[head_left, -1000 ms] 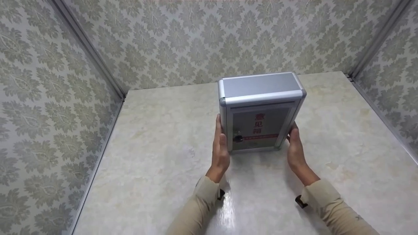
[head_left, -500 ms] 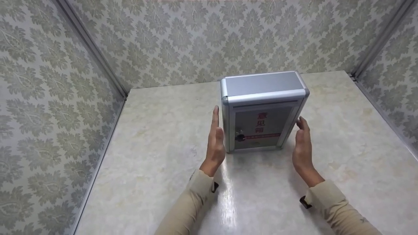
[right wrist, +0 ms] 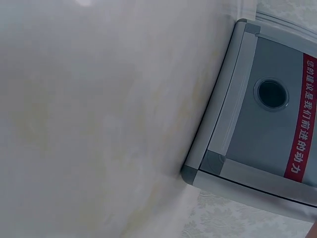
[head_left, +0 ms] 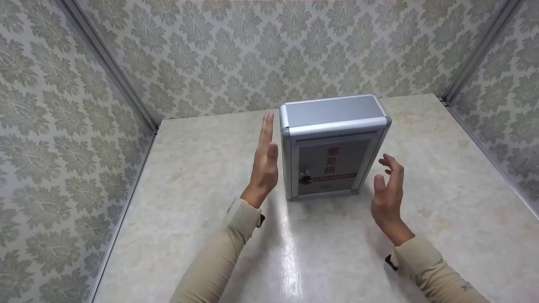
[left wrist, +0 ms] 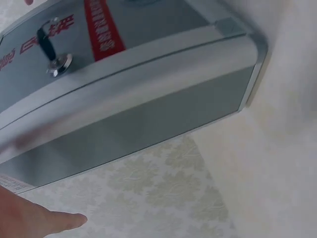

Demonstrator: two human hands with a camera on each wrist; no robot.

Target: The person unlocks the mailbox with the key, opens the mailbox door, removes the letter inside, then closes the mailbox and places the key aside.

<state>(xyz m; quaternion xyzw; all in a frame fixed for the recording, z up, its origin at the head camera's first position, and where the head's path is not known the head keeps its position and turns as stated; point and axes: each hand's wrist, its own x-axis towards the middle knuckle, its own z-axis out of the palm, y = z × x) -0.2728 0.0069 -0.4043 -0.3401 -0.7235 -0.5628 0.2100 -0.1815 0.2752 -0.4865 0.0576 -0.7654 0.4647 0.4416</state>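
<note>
An upright grey suggestion box point(head_left: 337, 113) with silver metal edges stands on the table, red Chinese characters on its front door. A key point(left wrist: 45, 44) with a dark head sits in the lock point(left wrist: 60, 64) at the door's left side. My left hand point(head_left: 264, 168) is held beside the box's left side, fingers straight and apart from it. To the right of the box, my right hand point(head_left: 388, 200) hangs in the air with loosely bent fingers, holding nothing. The right wrist view shows a round window point(right wrist: 271, 94) low on the door.
The pale marbled table point(head_left: 198, 176) reaches back to a patterned wall point(head_left: 252, 54). More patterned panels enclose it at left point(head_left: 46, 147) and right point(head_left: 509, 109), joined by grey metal corner posts point(head_left: 105, 63).
Both hands have come away from the box's sides. The left hand has moved left and farther up, while the right has shifted slightly right with its fingers loosening. The box keeps its place.
</note>
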